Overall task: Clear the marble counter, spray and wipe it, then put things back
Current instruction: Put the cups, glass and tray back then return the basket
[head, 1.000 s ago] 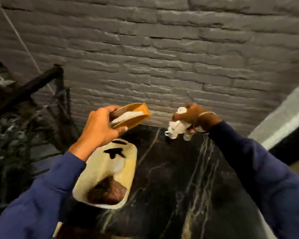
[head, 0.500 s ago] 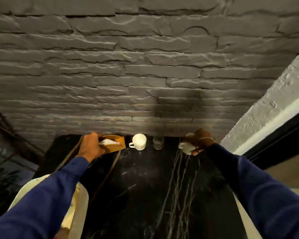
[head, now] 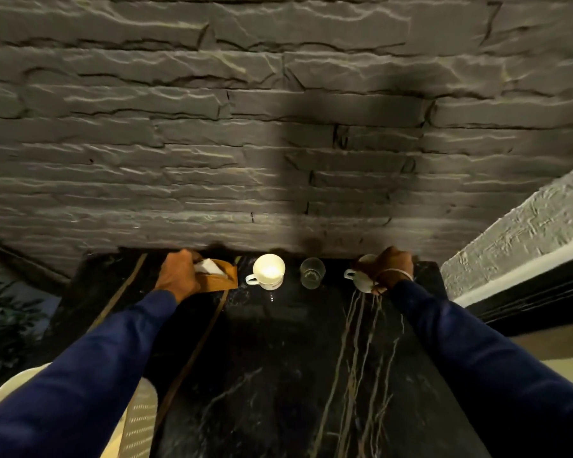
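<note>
The left hand (head: 177,275) gripped an orange tissue holder (head: 224,281) at centre left, at the far edge of the marble counter (head: 278,375). The right hand (head: 394,270) curled around a white cup (head: 360,281) at centre right. Between them stood a white mug (head: 268,272) and a glass (head: 312,273), near the stone wall (head: 278,143).

Black marble counter (head: 278,375) with pale veins, white cup (head: 268,271), tan napkin holder (head: 224,281), grey brick wall (head: 212,143), navy sleeves (head: 96,375).

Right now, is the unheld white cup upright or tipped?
Upright: the white cup shows its round mouth facing up, standing on the marble counter beside the glass.
</note>
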Available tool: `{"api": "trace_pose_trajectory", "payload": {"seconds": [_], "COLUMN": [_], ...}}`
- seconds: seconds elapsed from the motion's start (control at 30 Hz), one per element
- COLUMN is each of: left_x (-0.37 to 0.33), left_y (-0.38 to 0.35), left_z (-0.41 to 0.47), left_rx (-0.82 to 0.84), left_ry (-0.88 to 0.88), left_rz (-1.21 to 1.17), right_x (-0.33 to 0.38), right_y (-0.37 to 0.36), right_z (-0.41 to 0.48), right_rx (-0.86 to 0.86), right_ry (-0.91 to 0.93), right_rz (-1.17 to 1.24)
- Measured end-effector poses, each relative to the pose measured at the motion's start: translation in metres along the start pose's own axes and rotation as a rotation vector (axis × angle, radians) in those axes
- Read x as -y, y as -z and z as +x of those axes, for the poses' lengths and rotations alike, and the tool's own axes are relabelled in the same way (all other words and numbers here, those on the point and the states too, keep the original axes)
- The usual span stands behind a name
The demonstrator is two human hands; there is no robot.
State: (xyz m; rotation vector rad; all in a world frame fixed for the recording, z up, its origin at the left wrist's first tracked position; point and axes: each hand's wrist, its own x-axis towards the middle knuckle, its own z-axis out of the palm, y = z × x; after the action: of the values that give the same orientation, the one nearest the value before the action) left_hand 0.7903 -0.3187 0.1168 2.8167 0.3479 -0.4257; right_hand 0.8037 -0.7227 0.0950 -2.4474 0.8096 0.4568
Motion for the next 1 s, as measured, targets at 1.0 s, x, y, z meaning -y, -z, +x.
{"api": "trace_pose_trajectory", "payload": {"seconds": [1.0], "left_x": [-0.006], "left_y": [0.013], "left_z": [0.005], "left_rx": [0.010], "left_ry": [-0.204], "left_rz": [0.120], "right_x": [0.004], "right_y": [0.012], "right_z": [-0.030], "right_rx": [-0.006], "right_ry": [0.109], "right_rz": [-0.162]}}
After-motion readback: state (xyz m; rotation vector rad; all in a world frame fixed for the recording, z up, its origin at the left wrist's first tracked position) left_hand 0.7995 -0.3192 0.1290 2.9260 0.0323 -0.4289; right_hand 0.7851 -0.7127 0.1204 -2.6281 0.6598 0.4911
